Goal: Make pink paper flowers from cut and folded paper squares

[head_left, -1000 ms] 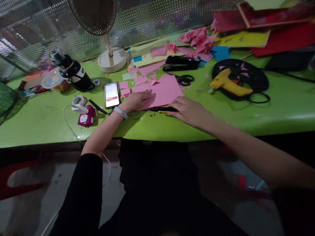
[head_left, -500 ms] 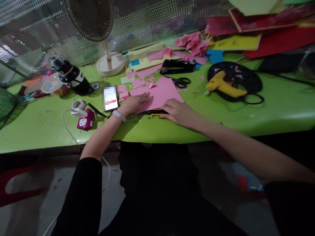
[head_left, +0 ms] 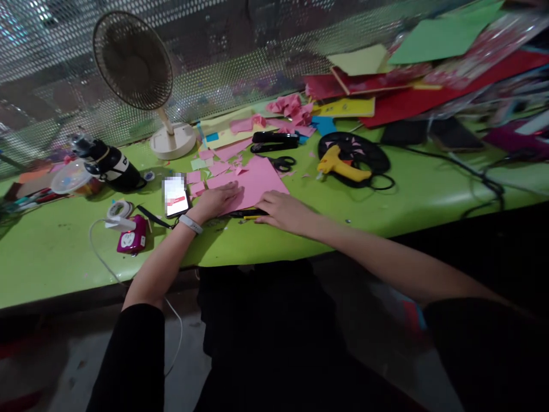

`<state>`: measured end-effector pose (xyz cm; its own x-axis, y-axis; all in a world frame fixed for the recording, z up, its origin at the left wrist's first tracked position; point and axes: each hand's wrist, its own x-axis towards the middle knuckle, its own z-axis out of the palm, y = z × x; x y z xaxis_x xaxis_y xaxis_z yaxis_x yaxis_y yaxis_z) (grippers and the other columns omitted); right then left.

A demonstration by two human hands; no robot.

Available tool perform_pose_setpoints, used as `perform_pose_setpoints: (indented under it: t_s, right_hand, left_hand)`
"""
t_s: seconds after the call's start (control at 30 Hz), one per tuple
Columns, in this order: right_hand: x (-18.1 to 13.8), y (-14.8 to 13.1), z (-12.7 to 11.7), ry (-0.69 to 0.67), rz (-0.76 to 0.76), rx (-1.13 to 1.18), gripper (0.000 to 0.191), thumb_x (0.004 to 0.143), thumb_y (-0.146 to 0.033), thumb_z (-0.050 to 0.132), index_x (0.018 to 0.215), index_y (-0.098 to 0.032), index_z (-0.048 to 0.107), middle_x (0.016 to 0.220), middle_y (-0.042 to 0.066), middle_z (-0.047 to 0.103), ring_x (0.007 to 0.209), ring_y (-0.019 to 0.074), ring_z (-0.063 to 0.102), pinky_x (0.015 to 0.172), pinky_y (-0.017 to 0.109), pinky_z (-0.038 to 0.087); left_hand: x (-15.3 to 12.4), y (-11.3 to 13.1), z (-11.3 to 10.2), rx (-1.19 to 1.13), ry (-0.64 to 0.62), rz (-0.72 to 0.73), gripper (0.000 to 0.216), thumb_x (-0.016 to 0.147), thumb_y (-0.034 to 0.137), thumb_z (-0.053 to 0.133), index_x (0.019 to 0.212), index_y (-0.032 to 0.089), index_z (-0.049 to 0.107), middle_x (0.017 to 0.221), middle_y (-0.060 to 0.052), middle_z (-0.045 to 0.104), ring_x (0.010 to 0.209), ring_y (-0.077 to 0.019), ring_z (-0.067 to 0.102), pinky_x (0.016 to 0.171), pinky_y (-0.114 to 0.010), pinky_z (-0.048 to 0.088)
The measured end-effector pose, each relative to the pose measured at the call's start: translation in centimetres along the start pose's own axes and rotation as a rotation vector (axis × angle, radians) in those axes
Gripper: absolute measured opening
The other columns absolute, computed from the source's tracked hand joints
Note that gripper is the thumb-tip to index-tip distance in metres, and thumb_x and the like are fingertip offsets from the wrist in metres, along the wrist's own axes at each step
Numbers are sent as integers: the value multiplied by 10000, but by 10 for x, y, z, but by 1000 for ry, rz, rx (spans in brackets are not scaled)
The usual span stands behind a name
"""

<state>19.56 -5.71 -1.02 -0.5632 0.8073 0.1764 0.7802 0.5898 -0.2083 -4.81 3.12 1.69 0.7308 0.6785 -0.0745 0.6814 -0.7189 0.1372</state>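
A sheet of pink paper (head_left: pixel 259 182) lies on the green table in front of me. My left hand (head_left: pixel 217 200) presses flat on its left part, fingers stretched out. At the sheet's near right edge my right hand (head_left: pixel 281 212) has its fingers bent over the paper and the thumb lower down, closed at the edge. What lies under these fingers is partly hidden. A dark slim object (head_left: pixel 242 214) and a thin yellow stick (head_left: pixel 253 217) lie along the near edge, close to the right thumb. Black-handled scissors (head_left: pixel 283 164) rest just beyond the sheet.
Left of the paper are a phone (head_left: pixel 175 197), a tape roll (head_left: pixel 120 210), a magenta socket adapter (head_left: pixel 132 236), a black bottle (head_left: pixel 109 166) and a fan (head_left: pixel 171 140). Behind are pink scraps and a black stapler (head_left: pixel 274 141). A yellow glue gun (head_left: pixel 343 166) lies to the right.
The view has swung to the right, so everything sits further left in the picture. Both hands stay at the same places on the pink paper.
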Motion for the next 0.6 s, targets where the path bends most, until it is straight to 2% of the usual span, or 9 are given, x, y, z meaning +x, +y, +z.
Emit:
perform_pose_setpoints:
  t_s: [0.13, 0.3, 0.43, 0.5, 0.57, 0.6]
  right_hand:
    - [-1, -4, -7, -36, -41, 41, 186, 980, -300, 704, 1080, -153, 758, 1081, 158, 682, 1045, 300, 618, 876, 415, 521]
    - [-12, -11, -21, -129, -139, 134, 228, 966, -300, 731, 1113, -128, 760, 1072, 155, 688, 1037, 285, 624, 897, 404, 517]
    - [-14, 12, -42, -52, -120, 196, 235, 997, -316, 673, 1160, -177, 769, 1145, 143, 704, 1088, 286, 641, 960, 437, 523]
    - [-7, 40, -60, 61, -5, 206, 250, 1008, -352, 658, 1174, -207, 776, 1156, 123, 717, 1098, 287, 649, 955, 450, 527]
    - [7, 76, -79, 184, 220, 148, 308, 1025, -402, 637, 1201, -191, 775, 1158, 124, 725, 1007, 251, 655, 880, 406, 530]
    - [15, 95, -88, 241, 327, 107, 343, 1023, -403, 641, 1203, -143, 773, 1178, 148, 730, 985, 232, 650, 869, 378, 516]
  left_hand:
    - [0, -4, 1, 3, 7, 15, 508, 1099, 343, 363, 1581, 311, 522, 1684, -25, 441, 1511, -234, 527, 1191, -418, 505]
    - [0, -4, 1, 0, -2, 11, 525, 1102, 357, 333, 1597, 309, 501, 1695, -32, 427, 1508, -247, 532, 1175, -423, 524]
    - [-1, -2, 0, 24, -31, -8, 528, 1115, 364, 334, 1621, 287, 461, 1704, -53, 418, 1506, -274, 531, 1159, -444, 546]
    - [-2, -2, -1, 30, -42, -7, 519, 1114, 343, 356, 1620, 297, 458, 1706, -43, 420, 1479, -287, 560, 1115, -441, 586]
    - [-3, -3, -1, 26, -36, -3, 510, 1114, 328, 363, 1615, 312, 461, 1707, -28, 419, 1440, -297, 596, 1094, -454, 605]
    - [-3, -4, -1, 27, -32, 4, 510, 1116, 321, 357, 1616, 310, 458, 1709, -30, 415, 1433, -303, 601, 1088, -468, 611]
